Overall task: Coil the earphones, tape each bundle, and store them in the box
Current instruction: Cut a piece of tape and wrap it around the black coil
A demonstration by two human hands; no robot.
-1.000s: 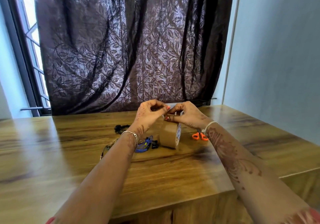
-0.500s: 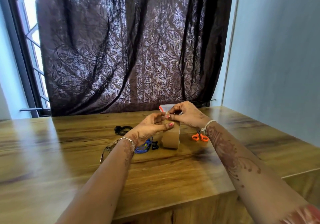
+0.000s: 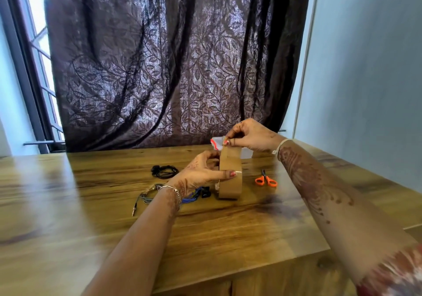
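While the roll of brown packing tape [image 3: 230, 181] stands on its edge at the centre of the frame, the left hand [image 3: 203, 173] grips it from the left, with the thumb and fingers curled round its rim. The right hand [image 3: 250, 137], just above and to the right, pinches the end of a free strip of tape [image 3: 231, 153] that rises from the top of the roll.

Behind the strip and the right hand sits a clear plastic box [image 3: 246, 153] with a red-edged corner. Most of it is hidden, so I cannot tell what it holds.

Three sets of earphones lie on the brown wooden table [image 3: 228, 238], left of the roll. The black earphones [image 3: 164, 171], coiled, are farthest back. The grey earphones [image 3: 148, 196] lie in a loose loop nearer the camera, their plug pointing down-left. The blue earphones [image 3: 193, 198] are partly covered by the left wrist. All are outside the box. A small pair of orange-handled scissors [image 3: 266, 180] lies right of the roll, apart from it.

The table's far edge meets a dark leaf-patterned curtain [image 3: 159, 67]. Its near edge runs across the lower frame and drops away at lower right. A broad stretch of wood lies between the roll and that near edge, and more spreads toward the left of the frame.
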